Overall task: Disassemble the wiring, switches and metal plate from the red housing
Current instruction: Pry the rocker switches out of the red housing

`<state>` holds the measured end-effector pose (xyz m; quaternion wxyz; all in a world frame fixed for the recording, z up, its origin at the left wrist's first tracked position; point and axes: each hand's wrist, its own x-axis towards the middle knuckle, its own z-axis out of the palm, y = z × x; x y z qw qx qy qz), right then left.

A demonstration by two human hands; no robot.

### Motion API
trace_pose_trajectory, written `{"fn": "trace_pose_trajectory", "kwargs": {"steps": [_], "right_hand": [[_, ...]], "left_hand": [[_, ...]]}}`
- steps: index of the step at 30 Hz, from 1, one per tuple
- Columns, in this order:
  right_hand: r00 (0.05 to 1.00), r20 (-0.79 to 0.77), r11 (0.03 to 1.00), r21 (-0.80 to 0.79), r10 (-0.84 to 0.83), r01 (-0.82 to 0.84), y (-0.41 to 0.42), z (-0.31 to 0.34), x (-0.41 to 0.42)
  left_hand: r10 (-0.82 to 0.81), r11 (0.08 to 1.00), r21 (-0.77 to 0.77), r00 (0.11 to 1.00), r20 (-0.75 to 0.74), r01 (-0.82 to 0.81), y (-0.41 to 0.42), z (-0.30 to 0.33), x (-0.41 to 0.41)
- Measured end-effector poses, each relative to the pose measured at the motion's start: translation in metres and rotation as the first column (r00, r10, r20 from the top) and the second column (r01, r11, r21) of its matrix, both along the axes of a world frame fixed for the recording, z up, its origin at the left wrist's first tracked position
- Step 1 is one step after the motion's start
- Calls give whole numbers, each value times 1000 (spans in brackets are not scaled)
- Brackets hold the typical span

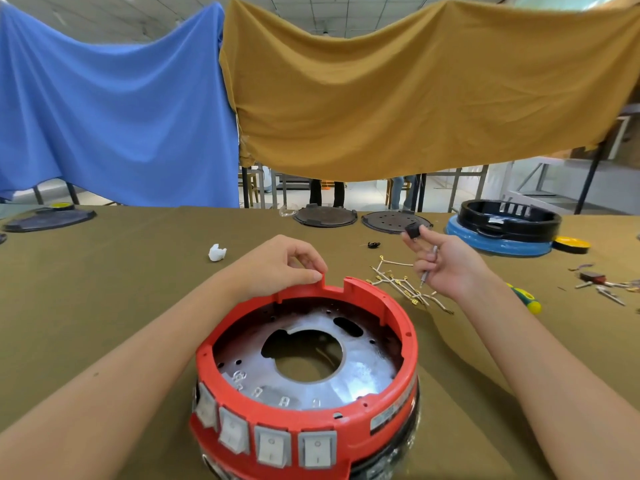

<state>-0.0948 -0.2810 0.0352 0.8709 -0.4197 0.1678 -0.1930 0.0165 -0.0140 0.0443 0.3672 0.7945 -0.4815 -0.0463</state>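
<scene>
The round red housing (367,415) sits low in the middle of the table. A shiny metal plate (363,367) with a large centre hole lies inside it. Several grey rocker switches (273,445) line its near wall. My left hand (277,265) grips the far rim of the housing beside a notch. My right hand (446,265), raised to the right of the housing, pinches a small black part (412,232) at its fingertips and also holds a thin metal tool (428,266). A loose pile of pale wires (403,284) lies on the cloth under that hand.
A green-yellow screwdriver (526,296) and small tools (602,282) lie at right. A blue-and-black housing (502,242) and a yellow lid (571,244) stand far right. Dark round plates (325,216) sit at the far edge, one (48,220) at far left. A white scrap (217,253) lies mid-table.
</scene>
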Motion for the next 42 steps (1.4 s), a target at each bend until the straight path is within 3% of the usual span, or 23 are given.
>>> {"fn": "trace_pose_trajectory", "kwargs": {"steps": [2, 4, 7, 12, 14, 16, 18, 21, 23, 27, 31, 33, 36, 38, 42], "right_hand": [[997, -80, 997, -79, -16, 10, -4, -2, -1], [966, -237, 942, -336, -99, 14, -2, -4, -1], [859, -365, 654, -755, -358, -48, 4, -8, 0], [786, -446, 462, -856, -429, -234, 6, -6, -4], [781, -374, 418, -894, -500, -160, 4, -8, -4], [814, -264, 468, -884, -517, 11, 2, -9, 0], [866, -188, 599, -787, -463, 149, 1, -4, 1], [971, -61, 895, -404, -232, 189, 4, 4, 1], [995, 21, 980, -172, -99, 101, 8, 4, 0], [1000, 12, 991, -137, 7, -5, 10, -6, 4], [996, -33, 982, -168, 82, -87, 8, -14, 6], [995, -36, 975, -198, 96, -102, 9, -17, 7], [994, 12, 977, -188, 107, -103, 13, -18, 7], [993, 33, 977, -189, 111, -103, 17, -16, 6], [992, 27, 972, -204, 123, -115, 30, -13, 0]], "left_hand": [[-3, 1000, 0, 1000, -5, 3, 0, 0, 0], [-4, 1000, 2, 1000, 1, 4, 0, 0, 0], [-5, 1000, 5, 1000, 0, 5, 0, 0, 1], [-6, 1000, 12, 1000, 1, 6, 0, 0, 2], [-7, 1000, 12, 1000, -2, 8, 0, 0, 2], [-5, 1000, 16, 1000, -2, 5, 0, 0, 2], [2, 1000, 18, 1000, -3, -2, 0, 0, 2], [13, 1000, 13, 1000, -4, -13, 0, 1, 2], [19, 1000, -2, 1000, -19, -19, 1, 1, 2], [39, 999, -18, 995, -95, -41, 5, 10, -2], [55, 989, 142, 987, -152, -33, 28, 25, -9], [129, 974, 204, 981, -142, -98, 49, 29, -13], [246, 952, 248, 933, -261, -182, 85, 22, -28], [286, 952, 211, 895, -341, -223, 98, 9, -42], [338, 907, -38, 778, -530, -420, 93, -13, -60]]}}
